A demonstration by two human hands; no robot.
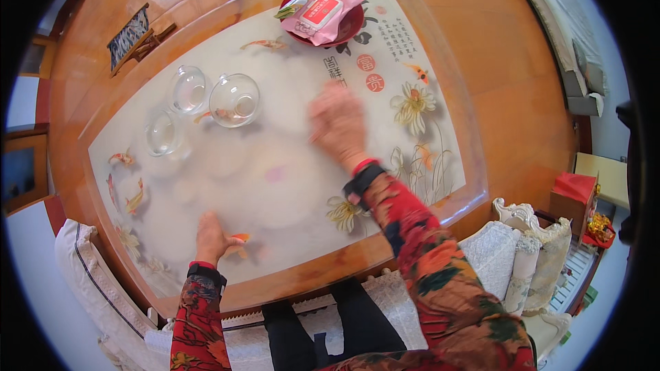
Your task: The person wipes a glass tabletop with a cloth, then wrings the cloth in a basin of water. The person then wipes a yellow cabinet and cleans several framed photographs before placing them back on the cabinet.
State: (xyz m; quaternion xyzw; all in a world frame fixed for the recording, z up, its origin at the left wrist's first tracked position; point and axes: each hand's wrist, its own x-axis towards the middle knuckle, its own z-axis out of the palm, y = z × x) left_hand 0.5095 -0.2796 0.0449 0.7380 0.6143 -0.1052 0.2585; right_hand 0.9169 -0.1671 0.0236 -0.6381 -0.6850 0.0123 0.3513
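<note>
My left hand (210, 237) is at the near edge of the printed table cover (268, 185), thumb held out to the side, with nothing seen in it. Farther forward and to the right, my right hand (337, 121) is blurred over the middle of the cover. Its fingers look curled, and whether they hold anything cannot be made out. Left of that hand stand a clear glass bowl (235, 100), a second glass bowl (188, 90) and a third (162, 133), grouped close together and apart from both hands.
A dark red round tray (353, 26) at the far side holds a pink pack of wipes (322, 13) and a small packet (293, 6). On the floor beyond the table's left side is a folding stool (131, 41). A lace-covered sofa (490, 247) borders the near side.
</note>
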